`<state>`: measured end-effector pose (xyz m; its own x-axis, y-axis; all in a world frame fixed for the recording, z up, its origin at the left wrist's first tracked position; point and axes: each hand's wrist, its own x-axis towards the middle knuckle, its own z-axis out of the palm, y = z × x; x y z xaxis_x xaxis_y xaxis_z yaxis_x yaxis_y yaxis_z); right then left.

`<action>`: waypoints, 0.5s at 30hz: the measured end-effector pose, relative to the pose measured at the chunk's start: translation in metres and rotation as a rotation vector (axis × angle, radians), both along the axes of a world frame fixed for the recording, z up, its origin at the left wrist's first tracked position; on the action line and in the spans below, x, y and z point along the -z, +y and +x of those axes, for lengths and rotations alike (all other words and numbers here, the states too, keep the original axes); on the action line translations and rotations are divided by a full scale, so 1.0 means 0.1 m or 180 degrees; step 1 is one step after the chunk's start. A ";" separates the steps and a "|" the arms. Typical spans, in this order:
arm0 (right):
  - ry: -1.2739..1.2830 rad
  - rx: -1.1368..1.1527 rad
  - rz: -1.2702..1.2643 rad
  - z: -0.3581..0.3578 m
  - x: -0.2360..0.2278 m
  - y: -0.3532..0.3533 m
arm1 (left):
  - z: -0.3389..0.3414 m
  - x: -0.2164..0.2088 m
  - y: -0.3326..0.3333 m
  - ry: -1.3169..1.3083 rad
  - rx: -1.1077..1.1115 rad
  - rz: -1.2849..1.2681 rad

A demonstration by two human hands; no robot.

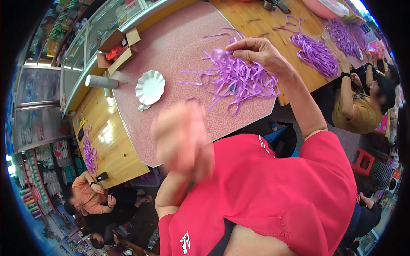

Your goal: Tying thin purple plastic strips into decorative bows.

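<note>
Ribbons [252,83], purple, flat and thin, lie in a loose tangle on the right part of the pink counter [171,47], with several strands straying out to the left. The right hand [258,53] is over the far edge of the tangle, thumb and forefinger pinched together on a strand. The left hand [181,138] is a blur above the near side of the counter; its fingers look curled, and a bit of purple shows just beyond it, but I cannot tell whether it grips anything. Left of the tangle, well apart from it, sits a white fluted dish [150,87], with a small white piece [144,107] just beside its near rim. Farther left are a grey cylinder [101,82] with a pale end and, beyond it, an open carton [117,51] with something red inside. On the right, a wooden counter [256,19] carries a purple bundle [315,55], another heap [341,38] and a pink basin [321,8]. A co-worker in a tan top [358,109] is near that side, close to a red stool [363,162]. At lower left, another co-worker, in an orange top [85,194], is beside more wood with a smaller purple bunch [90,151] on it.
</note>
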<state>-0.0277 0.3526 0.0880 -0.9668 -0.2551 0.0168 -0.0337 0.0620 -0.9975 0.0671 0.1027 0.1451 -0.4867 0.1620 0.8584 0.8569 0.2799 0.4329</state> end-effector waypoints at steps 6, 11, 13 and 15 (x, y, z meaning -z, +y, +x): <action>-0.0064 -0.0196 -0.0305 0.05 -0.11 -0.15 | -0.81 0.82 0.18 -0.3580 0.1166 0.0955; -0.0087 -0.0128 -0.0182 0.06 0.01 -0.17 | -0.88 0.85 0.41 -0.4269 0.2170 0.1699; -0.0110 -0.0126 -0.0134 0.05 0.02 -0.13 | -0.92 0.88 0.35 -0.4226 0.2001 0.1396; -0.0132 -0.0123 -0.0088 0.05 0.02 -0.10 | -0.96 0.88 0.27 -0.4174 0.1833 0.1094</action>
